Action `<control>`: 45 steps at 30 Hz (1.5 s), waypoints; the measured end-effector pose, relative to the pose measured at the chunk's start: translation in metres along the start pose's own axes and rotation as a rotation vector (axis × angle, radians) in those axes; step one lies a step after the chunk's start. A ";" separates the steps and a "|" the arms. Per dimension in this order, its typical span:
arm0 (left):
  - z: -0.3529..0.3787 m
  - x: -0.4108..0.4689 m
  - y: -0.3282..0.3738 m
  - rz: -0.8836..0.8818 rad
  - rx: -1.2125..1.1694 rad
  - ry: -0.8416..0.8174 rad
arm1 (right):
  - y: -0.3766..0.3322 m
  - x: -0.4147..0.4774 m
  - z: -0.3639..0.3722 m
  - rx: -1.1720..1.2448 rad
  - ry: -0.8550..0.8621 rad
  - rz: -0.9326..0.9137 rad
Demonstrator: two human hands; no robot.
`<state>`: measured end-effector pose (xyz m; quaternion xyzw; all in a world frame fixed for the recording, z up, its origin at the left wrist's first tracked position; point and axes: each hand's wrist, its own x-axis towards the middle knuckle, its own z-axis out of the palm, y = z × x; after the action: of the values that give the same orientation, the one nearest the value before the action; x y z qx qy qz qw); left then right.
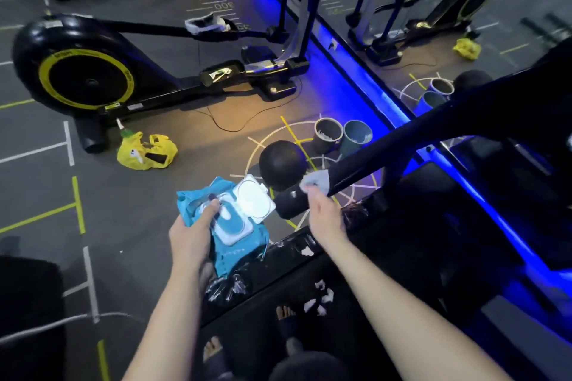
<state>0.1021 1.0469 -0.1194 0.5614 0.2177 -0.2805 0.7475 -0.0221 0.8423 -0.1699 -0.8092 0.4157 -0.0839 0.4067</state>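
Forearms (173, 303) out front, my left fingers (210, 208) curl round the blue wet-wipe pack (243, 246), its lid (257, 198) flipped open. Just past it, my right fingers (312, 193) pinch a white wipe (317, 179) against the black machine bar (387, 148) beyond them; I should press flat and stroke along it.

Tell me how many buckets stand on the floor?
2: a grey bucket beyond the black ball, a blue bucket right beside it. The pair farther back seems their mirror reflection.
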 end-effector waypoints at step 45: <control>0.116 0.076 -0.004 -0.037 0.231 -0.097 | 0.055 0.049 -0.045 0.897 0.295 0.659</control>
<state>0.1575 0.9215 -0.1391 0.6253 0.1577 -0.3444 0.6823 -0.0451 0.7614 -0.1906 -0.3650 0.6220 -0.2329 0.6524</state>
